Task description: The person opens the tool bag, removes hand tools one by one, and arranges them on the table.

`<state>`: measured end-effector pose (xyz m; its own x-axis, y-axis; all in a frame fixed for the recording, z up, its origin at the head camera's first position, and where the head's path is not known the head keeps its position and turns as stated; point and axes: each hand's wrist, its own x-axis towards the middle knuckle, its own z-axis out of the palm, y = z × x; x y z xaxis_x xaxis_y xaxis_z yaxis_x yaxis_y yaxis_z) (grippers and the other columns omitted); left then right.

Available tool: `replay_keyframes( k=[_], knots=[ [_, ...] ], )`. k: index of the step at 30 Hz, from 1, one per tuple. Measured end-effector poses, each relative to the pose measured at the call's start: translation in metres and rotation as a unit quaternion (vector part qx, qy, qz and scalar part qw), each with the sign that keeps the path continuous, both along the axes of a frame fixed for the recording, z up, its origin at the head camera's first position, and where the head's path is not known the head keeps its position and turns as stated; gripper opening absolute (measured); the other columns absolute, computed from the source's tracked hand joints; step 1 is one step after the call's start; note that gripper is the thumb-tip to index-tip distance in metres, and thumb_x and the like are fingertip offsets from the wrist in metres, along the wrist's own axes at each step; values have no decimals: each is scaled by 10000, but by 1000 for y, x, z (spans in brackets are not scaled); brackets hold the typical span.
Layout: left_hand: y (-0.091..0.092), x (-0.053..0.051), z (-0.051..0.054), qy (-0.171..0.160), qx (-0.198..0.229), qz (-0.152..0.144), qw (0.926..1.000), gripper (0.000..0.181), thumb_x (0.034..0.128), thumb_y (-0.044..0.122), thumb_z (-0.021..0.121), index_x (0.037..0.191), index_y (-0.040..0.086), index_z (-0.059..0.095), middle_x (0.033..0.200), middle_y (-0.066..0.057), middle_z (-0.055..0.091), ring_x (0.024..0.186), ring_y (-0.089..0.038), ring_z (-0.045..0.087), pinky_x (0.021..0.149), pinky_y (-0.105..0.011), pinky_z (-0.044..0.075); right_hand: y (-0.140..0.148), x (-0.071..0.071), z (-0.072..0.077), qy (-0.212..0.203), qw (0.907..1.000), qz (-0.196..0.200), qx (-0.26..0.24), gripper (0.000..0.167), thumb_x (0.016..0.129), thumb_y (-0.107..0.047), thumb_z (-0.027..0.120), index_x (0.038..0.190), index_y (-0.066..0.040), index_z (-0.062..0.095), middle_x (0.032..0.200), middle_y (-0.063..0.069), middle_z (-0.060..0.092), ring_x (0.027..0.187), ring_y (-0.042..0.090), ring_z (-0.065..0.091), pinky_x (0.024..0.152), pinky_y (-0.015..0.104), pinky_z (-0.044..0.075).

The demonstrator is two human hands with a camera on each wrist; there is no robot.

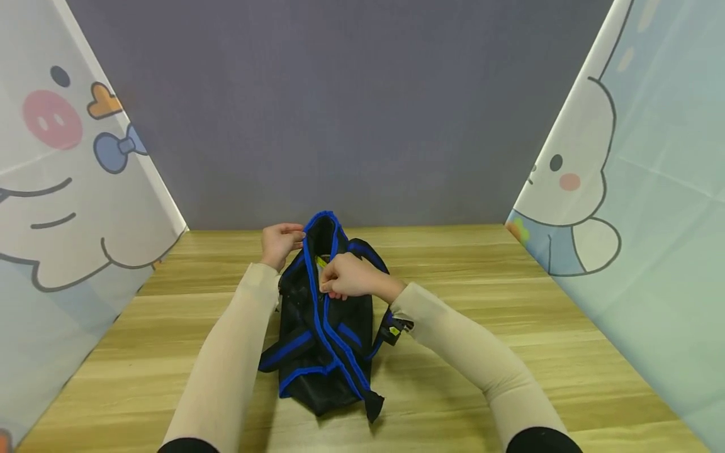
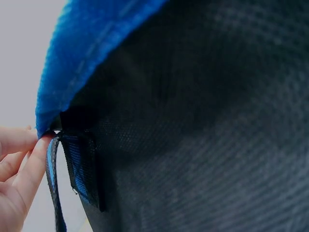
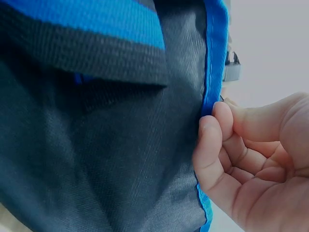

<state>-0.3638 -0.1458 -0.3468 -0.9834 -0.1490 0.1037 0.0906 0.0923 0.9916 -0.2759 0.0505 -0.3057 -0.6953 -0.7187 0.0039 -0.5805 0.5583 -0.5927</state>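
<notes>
A black fabric bag (image 1: 317,390) with bright blue edging stands on the table, its top partly spread into a narrow opening. At the far left of that opening, my left hand (image 1: 280,245) pinches the blue-trimmed rim; the left wrist view shows its fingertips meeting at the blue edging (image 2: 82,53). My right hand (image 1: 354,277) reaches across the bag's right side. Its thumb and index finger pinch the blue trim (image 3: 216,53) in the right wrist view. Something small and yellow (image 1: 321,261) shows inside the opening; what it is I cannot tell.
A strap with a black buckle (image 1: 396,327) hangs off the bag's right side, and another strap (image 1: 286,349) sticks out left. The wood-grain table (image 1: 481,283) meets a grey back wall (image 1: 351,113). Cartoon-printed sheets (image 1: 651,157) flank both sides.
</notes>
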Motion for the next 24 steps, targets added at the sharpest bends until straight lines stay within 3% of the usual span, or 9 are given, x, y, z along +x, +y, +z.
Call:
replay_keyframes(
  k=[7,17,24],
  knots=[
    [0,3,2,1,44,44,10000,296,938,-57,624,1224,-132,635,1186,-316,630,699,-38,638,713,-237,580,2,8,-1,151,9996,240,36,204,969,-69,637,781,-54,714,627,-18,614,543,85,605,537,215,532],
    [-3,2,1,98,68,103,9999,304,929,-68,628,1225,-138,631,1133,-297,647,675,-37,646,742,-282,587,4,22,0,351,9979,543,-10,199,958,-49,642,776,-52,722,619,-32,611,518,54,583,509,195,505],
    [-5,0,-1,87,-59,123,9999,302,932,-58,629,1228,-113,642,1124,-266,653,689,-44,642,797,-351,584,6,34,-3,859,9927,832,-130,208,942,-42,651,747,-70,718,615,-58,617,512,-2,513,508,155,423]
  ],
)
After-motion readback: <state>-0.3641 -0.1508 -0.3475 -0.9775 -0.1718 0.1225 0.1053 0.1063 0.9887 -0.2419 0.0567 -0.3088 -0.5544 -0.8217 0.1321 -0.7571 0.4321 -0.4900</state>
